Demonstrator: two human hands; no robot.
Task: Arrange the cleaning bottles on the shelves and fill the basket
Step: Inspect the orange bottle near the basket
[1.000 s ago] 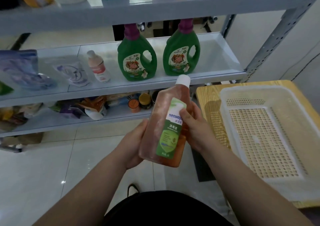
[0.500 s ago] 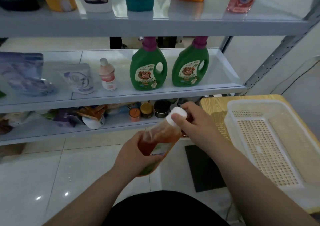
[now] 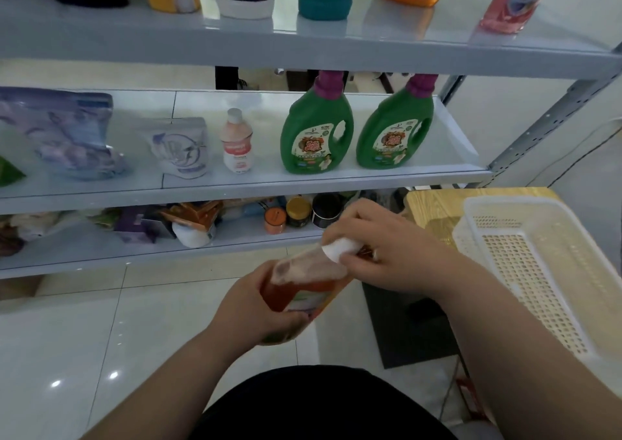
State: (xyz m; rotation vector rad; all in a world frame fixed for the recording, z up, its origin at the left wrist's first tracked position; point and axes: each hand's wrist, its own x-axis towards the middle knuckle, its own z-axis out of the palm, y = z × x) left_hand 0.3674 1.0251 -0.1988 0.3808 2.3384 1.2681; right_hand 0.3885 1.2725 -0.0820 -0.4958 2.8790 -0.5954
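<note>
With the left hand [image 3: 249, 308] wrapped round the tilted translucent orange plastic bottle [image 3: 303, 288] and the right hand [image 3: 393, 257] pinching its white cap [image 3: 338, 250], check the cap is tight, then carry it upright.

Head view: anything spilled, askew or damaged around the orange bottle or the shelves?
No spill or damage shows. The orange bottle is tipped toward the right, left hand gripping its body, right hand pinching its white cap. Both green jugs stand upright on the middle shelf. Packets on the bottom shelf lie jumbled.
</note>
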